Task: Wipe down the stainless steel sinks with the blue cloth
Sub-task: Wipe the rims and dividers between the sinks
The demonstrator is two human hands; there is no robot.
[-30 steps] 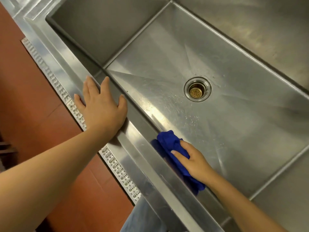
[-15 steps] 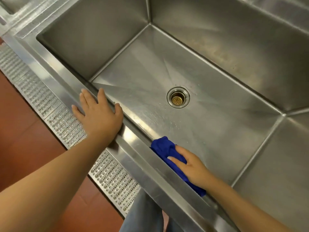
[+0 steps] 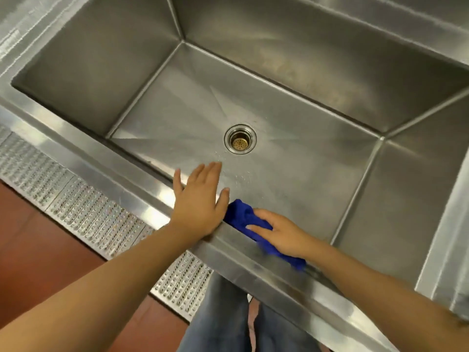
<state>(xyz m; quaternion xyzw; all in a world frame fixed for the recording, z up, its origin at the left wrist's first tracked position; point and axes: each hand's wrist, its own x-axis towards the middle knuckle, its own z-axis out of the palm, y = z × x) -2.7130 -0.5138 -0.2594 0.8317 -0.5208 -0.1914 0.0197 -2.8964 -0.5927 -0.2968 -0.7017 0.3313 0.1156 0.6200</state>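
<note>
A deep stainless steel sink (image 3: pixel 291 80) fills most of the view, with a round drain (image 3: pixel 240 139) in its floor. The blue cloth (image 3: pixel 239 214) lies bunched against the inside of the sink's near wall. My right hand (image 3: pixel 281 233) presses flat on the cloth with straight fingers, reaching down over the front rim. My left hand (image 3: pixel 200 199) rests on the front rim just left of the cloth, fingers straight and spread, reaching past the edge over the basin. Part of the cloth is hidden under my right hand.
A perforated metal floor grate (image 3: pixel 83 212) runs along the red tile floor (image 3: pixel 38 255) in front of the sink. The steel divider (image 3: pixel 446 224) rises at the right. My legs in jeans (image 3: pixel 218 313) stand against the sink front.
The view has shifted so the whole basin shows. My left hand has slid right along the rim until it sits beside the cloth. My right hand still presses the cloth on the near wall.
</note>
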